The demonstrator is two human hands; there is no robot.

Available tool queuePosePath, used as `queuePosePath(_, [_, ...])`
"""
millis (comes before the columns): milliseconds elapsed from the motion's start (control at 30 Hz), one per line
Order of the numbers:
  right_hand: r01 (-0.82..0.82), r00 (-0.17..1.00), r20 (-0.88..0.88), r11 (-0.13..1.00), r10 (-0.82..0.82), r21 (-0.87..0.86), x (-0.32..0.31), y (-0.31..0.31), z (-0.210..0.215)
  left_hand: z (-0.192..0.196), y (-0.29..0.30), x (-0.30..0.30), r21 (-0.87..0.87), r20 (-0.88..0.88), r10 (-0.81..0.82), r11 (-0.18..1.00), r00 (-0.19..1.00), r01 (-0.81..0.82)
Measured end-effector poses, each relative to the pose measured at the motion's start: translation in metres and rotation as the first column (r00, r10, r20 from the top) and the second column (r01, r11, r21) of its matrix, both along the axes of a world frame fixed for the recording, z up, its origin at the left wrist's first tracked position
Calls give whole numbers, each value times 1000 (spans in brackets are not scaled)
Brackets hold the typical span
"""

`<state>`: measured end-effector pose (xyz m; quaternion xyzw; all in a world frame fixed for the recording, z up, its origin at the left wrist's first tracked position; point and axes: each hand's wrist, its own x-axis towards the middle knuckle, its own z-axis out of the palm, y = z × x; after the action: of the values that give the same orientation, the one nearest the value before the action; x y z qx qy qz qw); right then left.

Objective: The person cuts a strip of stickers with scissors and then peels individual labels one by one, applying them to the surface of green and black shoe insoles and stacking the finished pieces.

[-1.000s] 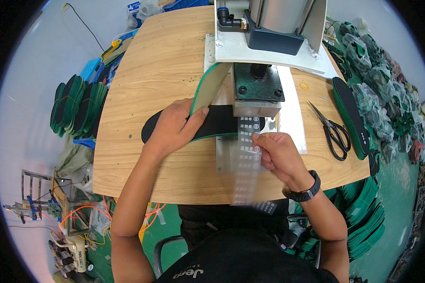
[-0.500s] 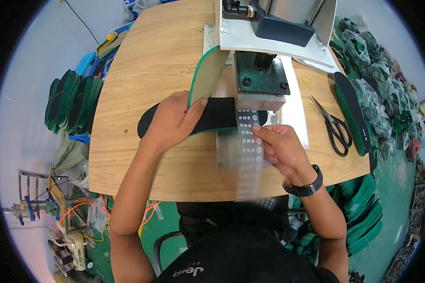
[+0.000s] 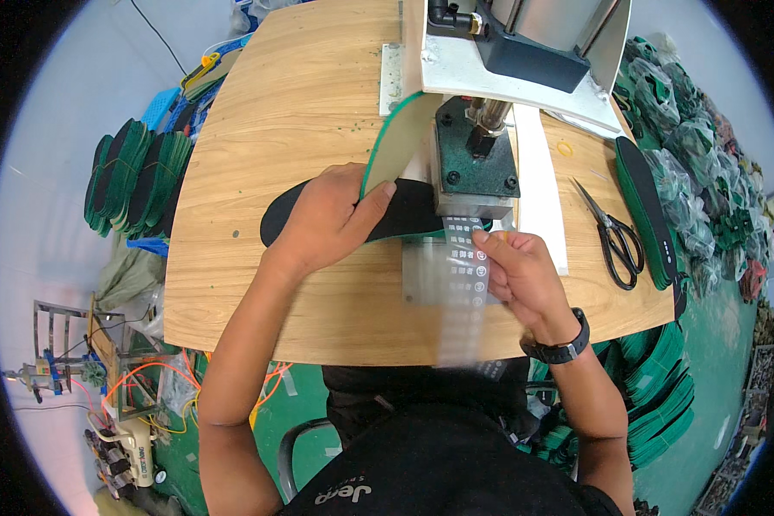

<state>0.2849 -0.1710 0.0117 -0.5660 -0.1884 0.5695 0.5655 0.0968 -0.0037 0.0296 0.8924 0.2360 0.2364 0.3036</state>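
A black insole [image 3: 414, 199] with a green edge lies flat, its right end under the block of a press [image 3: 478, 159]. My left hand [image 3: 325, 219] rests on the insole's left part. Between that hand's thumb and fingers a second insole [image 3: 397, 142] stands on edge, showing its beige underside and green rim. From under the press block hangs a clear film strip [image 3: 466, 267] with rows of white print, its lower end blurred. My right hand [image 3: 525, 271] pinches the strip's right edge between thumb and fingers, just below the block.
Black scissors [image 3: 612, 236] and a black-and-green insole [image 3: 649, 211] lie on the table's right. A yellow rubber band [image 3: 564, 148] sits near the press. Bundled insoles [image 3: 133, 176] stand past the left edge. More green insoles [image 3: 658, 396] and bagged stock [image 3: 692, 163] are at the right.
The press block has come down onto the insole and strip, with more of its rod showing. The view has shifted slightly; both hands keep their holds.
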Motion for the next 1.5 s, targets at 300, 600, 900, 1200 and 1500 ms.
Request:
queuePosePath(300, [46, 998, 45, 998, -48, 38, -6, -3, 2, 0, -3, 6, 272, -84, -94, 956, 992, 114])
queuePosePath(600, [5, 976, 218, 996, -25, 91, -13, -13, 1, 9, -6, 6, 171, -148, -57, 982, 987, 82])
queuePosePath(900, [-304, 896, 362, 949, 256, 81, -36, -54, 17, -1, 5, -5, -276, 111, 31, 961, 993, 1])
queuePosePath(1200, [-29, 994, 107, 998, 24, 48, -3, -1, -1, -9, 5, 0, -277, 237, 109, 960, 965, -40])
queuePosePath(1500, [9, 992, 128, 998, -17, 63, -5, -4, -3, -5, 2, -1, -233, 213, 92, 972, 973, -41])
